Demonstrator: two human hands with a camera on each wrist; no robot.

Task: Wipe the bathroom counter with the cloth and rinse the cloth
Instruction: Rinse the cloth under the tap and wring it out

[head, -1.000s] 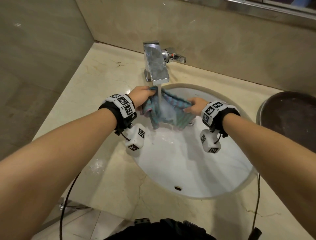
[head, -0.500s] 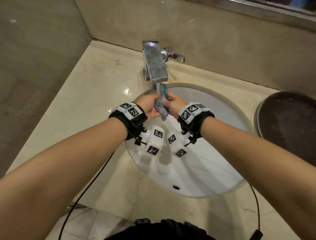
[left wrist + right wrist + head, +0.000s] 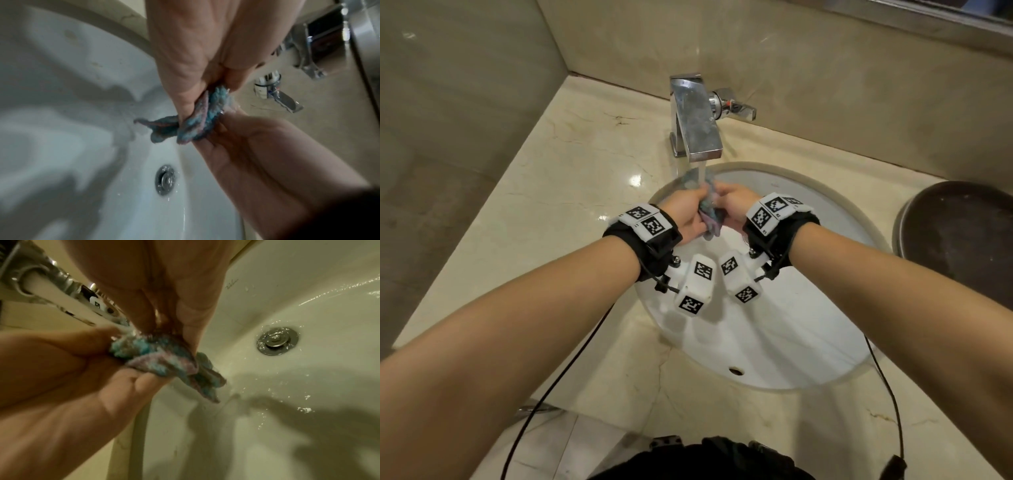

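Both hands were curled tight around the cloth (image 3: 709,216), the left hand (image 3: 686,214) and right hand (image 3: 736,204) pressed together with the blue and pink bundle squeezed between them. It sat directly under the stream of water (image 3: 701,174) falling from the tap (image 3: 697,126), above the white sink (image 3: 774,342). A loose end of the cloth hung down toward the basin near the drain (image 3: 165,181). Around the sink lay the marble counter (image 3: 571,178), with a dark round tray (image 3: 959,233) at the right.
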